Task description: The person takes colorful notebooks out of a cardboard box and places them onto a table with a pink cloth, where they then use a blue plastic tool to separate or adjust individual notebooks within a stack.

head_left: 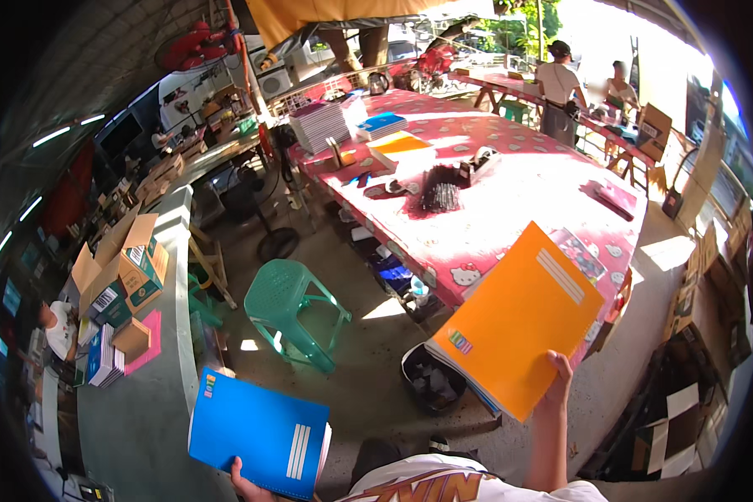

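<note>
My left hand point(247, 484) grips the near edge of a blue notebook point(251, 427) at the lower left, with its thumb on the cover. White page edges show along its right side. My right hand point(560, 376) is closed on the right edge of an orange notebook point(519, 318), raised at the near corner of the table. Beneath the orange cover, page edges and a strip of blue show, so there may be more than one notebook there. The fingers under both covers are hidden.
A table with a pink patterned cover point(527, 201) bears notebook stacks point(320, 127), an orange notebook point(402, 144) and a tape dispenser point(481, 157). A green stool point(289, 289) stands left of it. Cardboard boxes point(121, 259) sit on the grey counter point(134, 418). Other people point(560, 84) are farther off.
</note>
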Demonstrator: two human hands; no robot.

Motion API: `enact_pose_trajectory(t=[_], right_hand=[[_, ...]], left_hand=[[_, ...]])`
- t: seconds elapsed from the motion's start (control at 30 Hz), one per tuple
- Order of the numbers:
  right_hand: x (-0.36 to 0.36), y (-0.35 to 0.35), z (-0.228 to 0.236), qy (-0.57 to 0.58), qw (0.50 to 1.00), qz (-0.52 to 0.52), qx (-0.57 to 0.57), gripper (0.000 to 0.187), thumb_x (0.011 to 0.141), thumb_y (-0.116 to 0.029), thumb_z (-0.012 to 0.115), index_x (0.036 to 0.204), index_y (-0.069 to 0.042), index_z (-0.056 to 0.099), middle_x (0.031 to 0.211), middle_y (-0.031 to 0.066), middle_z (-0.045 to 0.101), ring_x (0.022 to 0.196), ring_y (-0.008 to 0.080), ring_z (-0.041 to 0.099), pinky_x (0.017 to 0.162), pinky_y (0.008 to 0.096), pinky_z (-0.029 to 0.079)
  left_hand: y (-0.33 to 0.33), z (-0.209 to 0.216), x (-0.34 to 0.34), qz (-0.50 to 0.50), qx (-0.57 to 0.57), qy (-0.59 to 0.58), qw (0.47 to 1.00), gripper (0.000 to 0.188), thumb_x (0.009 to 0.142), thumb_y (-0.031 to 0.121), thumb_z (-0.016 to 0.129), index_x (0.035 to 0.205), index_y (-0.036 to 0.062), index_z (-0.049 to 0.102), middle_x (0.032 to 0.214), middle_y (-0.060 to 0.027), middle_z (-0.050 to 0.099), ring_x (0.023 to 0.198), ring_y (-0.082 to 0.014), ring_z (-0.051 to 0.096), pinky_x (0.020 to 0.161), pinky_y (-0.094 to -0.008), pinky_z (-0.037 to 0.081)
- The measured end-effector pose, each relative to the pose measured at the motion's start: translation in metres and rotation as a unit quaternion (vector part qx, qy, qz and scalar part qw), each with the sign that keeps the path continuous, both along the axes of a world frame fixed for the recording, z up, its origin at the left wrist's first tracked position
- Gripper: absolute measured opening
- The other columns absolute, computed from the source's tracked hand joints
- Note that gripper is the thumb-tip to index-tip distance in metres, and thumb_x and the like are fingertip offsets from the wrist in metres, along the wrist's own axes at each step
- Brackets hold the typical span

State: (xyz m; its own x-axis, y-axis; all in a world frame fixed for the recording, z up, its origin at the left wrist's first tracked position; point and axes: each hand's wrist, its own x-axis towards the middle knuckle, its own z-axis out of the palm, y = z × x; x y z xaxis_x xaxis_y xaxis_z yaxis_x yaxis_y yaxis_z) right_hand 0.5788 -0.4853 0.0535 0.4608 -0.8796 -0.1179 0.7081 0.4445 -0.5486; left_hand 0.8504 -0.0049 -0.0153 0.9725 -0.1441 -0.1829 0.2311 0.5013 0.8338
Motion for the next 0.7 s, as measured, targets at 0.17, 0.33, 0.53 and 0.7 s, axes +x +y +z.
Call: enact_pose_trajectory(t=[0.17,0.33,0.53,0.7], right_hand=[[0.127,-0.061,-0.002,0.008,0.999,0.044,-0.013,0.025,0.073,-0.018,0.055,0.091,0.000,0.057,0.083,0.0109,0.062,0.072,0.0232,0.062,0.064,0.0326,0.052],[0.260,-0.096,0.018,0.032,0.999,0.017,0.003,0.027,0.073,-0.019,0.056,0.093,0.000,0.056,0.084,0.0124,0.062,0.073,0.0244,0.062,0.064,0.0335,0.052],[0.373,-0.141,0.052,0.067,0.997,-0.024,-0.022,0.025,0.073,-0.021,0.056,0.091,-0.003,0.057,0.083,0.0113,0.062,0.071,0.0242,0.062,0.063,0.0335,0.052],[0.453,-0.237,0.054,0.020,0.994,-0.062,-0.084,0.019,0.075,-0.021,0.055,0.084,-0.003,0.058,0.081,0.0103,0.062,0.070,0.0224,0.061,0.062,0.0325,0.051]], left_hand=[[-0.025,-0.017,0.036,0.055,0.010,0.050,0.997,0.071,0.078,0.045,0.052,0.132,0.0038,0.031,0.127,-0.0163,0.042,0.113,-0.0342,0.044,0.092,-0.0468,0.038],[-0.086,-0.027,0.135,0.103,-0.004,0.082,0.991,0.072,0.078,0.046,0.052,0.132,0.0041,0.030,0.127,-0.0163,0.042,0.113,-0.0346,0.044,0.092,-0.0472,0.038],[-0.160,0.000,0.279,0.056,-0.044,0.137,0.988,0.072,0.078,0.047,0.052,0.133,0.0062,0.030,0.129,-0.0163,0.041,0.114,-0.0352,0.043,0.093,-0.0477,0.038],[-0.232,0.016,0.378,0.010,-0.082,0.084,0.993,0.074,0.078,0.053,0.050,0.133,0.0088,0.031,0.131,-0.0140,0.039,0.116,-0.0352,0.040,0.094,-0.0495,0.036]])
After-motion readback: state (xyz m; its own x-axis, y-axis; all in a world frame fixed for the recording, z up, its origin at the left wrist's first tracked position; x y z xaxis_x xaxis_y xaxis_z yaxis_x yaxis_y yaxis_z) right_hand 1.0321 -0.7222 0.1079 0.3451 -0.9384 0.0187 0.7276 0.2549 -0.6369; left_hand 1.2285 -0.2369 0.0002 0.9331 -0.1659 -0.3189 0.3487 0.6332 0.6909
